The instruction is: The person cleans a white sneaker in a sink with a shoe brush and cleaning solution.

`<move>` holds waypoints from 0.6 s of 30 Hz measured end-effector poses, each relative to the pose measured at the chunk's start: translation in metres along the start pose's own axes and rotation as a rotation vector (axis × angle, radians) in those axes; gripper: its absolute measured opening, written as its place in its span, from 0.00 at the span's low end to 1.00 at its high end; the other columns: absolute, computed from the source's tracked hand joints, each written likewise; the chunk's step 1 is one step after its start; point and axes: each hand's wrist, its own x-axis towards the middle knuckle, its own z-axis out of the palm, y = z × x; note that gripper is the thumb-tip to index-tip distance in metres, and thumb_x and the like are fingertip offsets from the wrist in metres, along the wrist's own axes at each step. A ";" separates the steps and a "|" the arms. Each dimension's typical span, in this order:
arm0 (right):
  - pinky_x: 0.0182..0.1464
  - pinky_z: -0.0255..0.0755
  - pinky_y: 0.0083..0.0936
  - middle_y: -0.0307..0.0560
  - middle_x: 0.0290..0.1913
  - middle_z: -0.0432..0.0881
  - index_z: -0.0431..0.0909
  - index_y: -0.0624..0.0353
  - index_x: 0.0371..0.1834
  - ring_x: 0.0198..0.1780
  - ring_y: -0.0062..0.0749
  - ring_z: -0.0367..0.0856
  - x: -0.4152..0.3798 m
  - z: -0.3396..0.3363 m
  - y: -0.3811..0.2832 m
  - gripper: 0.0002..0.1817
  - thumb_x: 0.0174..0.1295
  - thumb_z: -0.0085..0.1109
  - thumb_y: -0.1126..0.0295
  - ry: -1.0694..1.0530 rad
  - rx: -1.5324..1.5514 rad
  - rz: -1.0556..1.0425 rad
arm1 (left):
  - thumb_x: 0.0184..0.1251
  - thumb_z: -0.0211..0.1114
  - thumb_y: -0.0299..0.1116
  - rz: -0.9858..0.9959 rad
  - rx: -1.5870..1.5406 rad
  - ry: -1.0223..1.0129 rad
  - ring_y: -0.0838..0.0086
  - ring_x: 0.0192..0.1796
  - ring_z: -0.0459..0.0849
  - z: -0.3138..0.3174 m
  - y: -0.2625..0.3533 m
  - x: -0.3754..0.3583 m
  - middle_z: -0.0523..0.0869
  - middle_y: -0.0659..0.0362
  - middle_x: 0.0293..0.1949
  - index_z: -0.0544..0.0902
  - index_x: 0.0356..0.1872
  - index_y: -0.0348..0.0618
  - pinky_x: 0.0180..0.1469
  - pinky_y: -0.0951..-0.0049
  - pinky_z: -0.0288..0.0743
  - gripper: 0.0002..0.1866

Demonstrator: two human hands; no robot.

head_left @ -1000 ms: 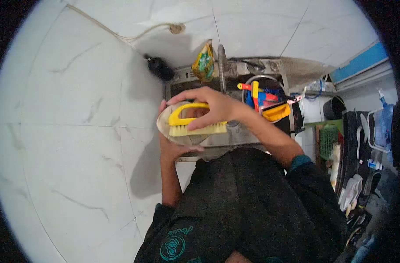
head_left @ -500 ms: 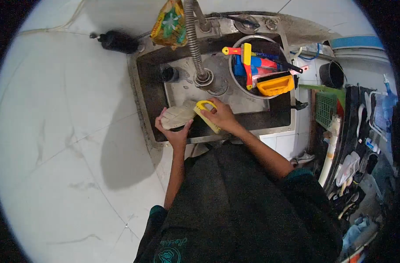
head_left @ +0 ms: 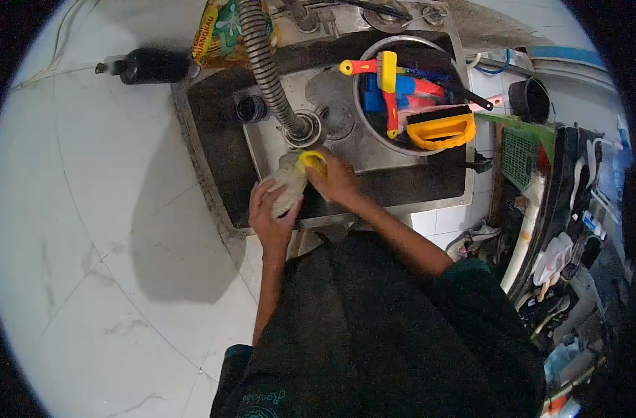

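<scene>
My left hand (head_left: pixel 271 212) is closed round a cream shoe (head_left: pixel 287 189), an oblong shape partly covered by the fingers. The shoe is tilted over the front part of the metal sink (head_left: pixel 381 203), below the faucet's end. In my right hand (head_left: pixel 337 182) is a yellow scrub brush (head_left: pixel 312 164), gripped by its handle and pressed against the upper right side of the shoe. Its bristles are mostly hidden. The flexible ribbed faucet (head_left: pixel 266 66) hangs just beyond both hands.
A metal basin (head_left: pixel 362 118) holding brushes and an orange-yellow scrubber (head_left: pixel 441 132) sits in the sink's right side. A black cup (head_left: pixel 250 109) is at the left. A black bottle (head_left: pixel 151 67) and a yellow packet (head_left: pixel 220 35) lie beyond. Racks with household items stand right.
The shoe has turned more upright, and the brush has moved up and left onto it. My left fingers now wrap over its side. The whole view has shifted slightly.
</scene>
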 end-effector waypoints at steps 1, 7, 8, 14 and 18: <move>0.47 0.77 0.46 0.61 0.42 0.84 0.75 0.61 0.54 0.44 0.58 0.84 -0.009 -0.006 -0.018 0.24 0.59 0.64 0.57 -0.011 0.040 -0.050 | 0.46 0.80 0.30 -0.049 -0.039 0.026 0.57 0.56 0.83 0.002 -0.003 0.003 0.84 0.51 0.52 0.86 0.43 0.42 0.62 0.59 0.75 0.20; 0.49 0.77 0.44 0.59 0.45 0.84 0.77 0.57 0.54 0.46 0.55 0.84 0.016 -0.002 -0.015 0.23 0.58 0.65 0.58 -0.047 -0.020 0.062 | 0.46 0.80 0.30 -0.144 -0.112 0.073 0.56 0.55 0.83 0.003 -0.008 -0.002 0.86 0.51 0.46 0.87 0.40 0.41 0.66 0.55 0.70 0.18; 0.49 0.77 0.44 0.59 0.45 0.84 0.77 0.57 0.54 0.46 0.55 0.84 0.014 -0.009 -0.024 0.23 0.58 0.65 0.58 -0.084 -0.017 0.009 | 0.46 0.79 0.29 -0.166 -0.117 0.076 0.56 0.55 0.83 0.006 -0.012 0.003 0.86 0.51 0.46 0.87 0.41 0.41 0.66 0.55 0.70 0.18; 0.50 0.77 0.45 0.57 0.43 0.85 0.79 0.55 0.53 0.46 0.54 0.84 0.002 -0.019 -0.046 0.22 0.57 0.66 0.58 -0.176 0.038 -0.011 | 0.46 0.79 0.29 -0.107 -0.105 0.045 0.56 0.54 0.83 0.004 -0.015 0.004 0.86 0.52 0.45 0.87 0.40 0.40 0.67 0.54 0.68 0.17; 0.52 0.76 0.43 0.63 0.46 0.84 0.79 0.63 0.51 0.49 0.55 0.83 0.043 -0.006 -0.022 0.27 0.58 0.66 0.51 -0.226 -0.300 0.217 | 0.46 0.79 0.29 -0.076 -0.088 0.016 0.57 0.55 0.83 0.006 -0.009 -0.004 0.86 0.54 0.46 0.87 0.41 0.41 0.68 0.53 0.67 0.18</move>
